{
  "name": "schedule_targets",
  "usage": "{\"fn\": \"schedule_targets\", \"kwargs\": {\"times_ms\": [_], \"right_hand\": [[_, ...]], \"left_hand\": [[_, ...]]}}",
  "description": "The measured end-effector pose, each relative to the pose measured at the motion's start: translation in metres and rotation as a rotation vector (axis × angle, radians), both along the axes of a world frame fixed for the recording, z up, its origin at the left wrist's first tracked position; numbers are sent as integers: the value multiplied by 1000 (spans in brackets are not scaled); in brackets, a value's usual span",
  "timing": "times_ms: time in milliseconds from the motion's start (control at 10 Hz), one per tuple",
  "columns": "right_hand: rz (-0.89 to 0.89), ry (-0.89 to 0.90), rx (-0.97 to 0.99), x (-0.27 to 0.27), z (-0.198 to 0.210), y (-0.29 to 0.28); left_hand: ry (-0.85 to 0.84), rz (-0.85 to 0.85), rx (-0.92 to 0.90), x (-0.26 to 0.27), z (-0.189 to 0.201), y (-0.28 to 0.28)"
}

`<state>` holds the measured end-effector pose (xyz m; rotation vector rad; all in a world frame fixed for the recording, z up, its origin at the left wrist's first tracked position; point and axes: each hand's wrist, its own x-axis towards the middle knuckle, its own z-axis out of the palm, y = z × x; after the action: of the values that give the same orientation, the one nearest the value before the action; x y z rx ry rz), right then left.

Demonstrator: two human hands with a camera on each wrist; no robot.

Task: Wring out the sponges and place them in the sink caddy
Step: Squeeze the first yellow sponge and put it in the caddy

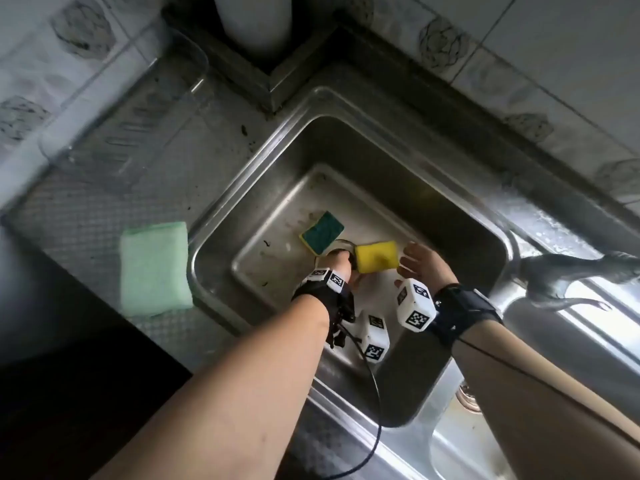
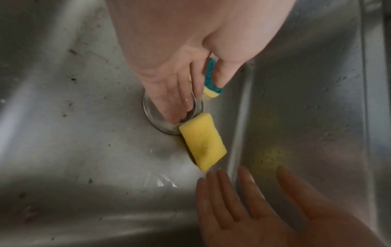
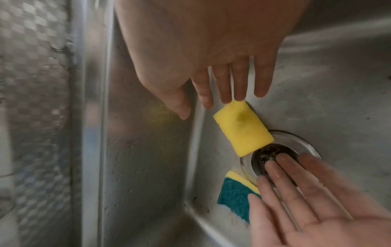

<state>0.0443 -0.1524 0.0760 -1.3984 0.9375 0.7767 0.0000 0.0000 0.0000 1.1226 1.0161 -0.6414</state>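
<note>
A plain yellow sponge sits on the sink floor beside the drain, between my two hands. Neither hand holds it. A second sponge with a dark green scrub top lies just beyond the drain. My left hand hovers over the drain with straight fingers and nothing in it. My right hand is spread open, and its fingertips reach the yellow sponge's near end. A pale green sponge lies on the drainboard at the left.
The steel sink has steep walls all round. A clear plastic caddy stands on the drainboard at the back left. The faucet juts in from the right, above my right forearm. Tiled walls close off the back.
</note>
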Motion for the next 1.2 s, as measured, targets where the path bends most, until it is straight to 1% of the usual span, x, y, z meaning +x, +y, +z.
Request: {"fn": "schedule_targets", "kwargs": {"times_ms": [100, 200, 300, 400, 500, 600, 700, 800, 900, 1000, 1100, 1200], "right_hand": [[-46, -61, -57, 11, -18, 3], [92, -28, -96, 10, -26, 8], [166, -19, -124, 4, -35, 13], [190, -22, -173, -1, -29, 14], [193, 12, -132, -6, -19, 17], [119, 60, -79, -6, -3, 27], [245, -27, -124, -7, 9, 37], [466, -211, -306, -10, 23, 40], [652, -350, -453, -11, 45, 45], [725, -397, -521, -15, 67, 57], [774, -393, -539, -26, 79, 72], [789, -376, -495, -40, 86, 82]], "left_hand": [[1, -83, 73, 11, -5, 0], [-48, -118, 89, 20, 13, -1], [-84, -273, 230, 24, 8, -4], [-107, -311, 292, 19, 16, -12], [-152, -289, 257, 12, 24, -20], [-182, -257, 164, 7, 42, -23], [-213, -217, 87, 3, 61, -24], [-259, -216, 14, 2, 90, -14], [-299, -160, 50, 6, 121, -3], [-329, -156, 150, 4, 146, 5], [-321, -193, 194, -6, 159, 15], [-308, -210, 245, -18, 163, 26]]}}
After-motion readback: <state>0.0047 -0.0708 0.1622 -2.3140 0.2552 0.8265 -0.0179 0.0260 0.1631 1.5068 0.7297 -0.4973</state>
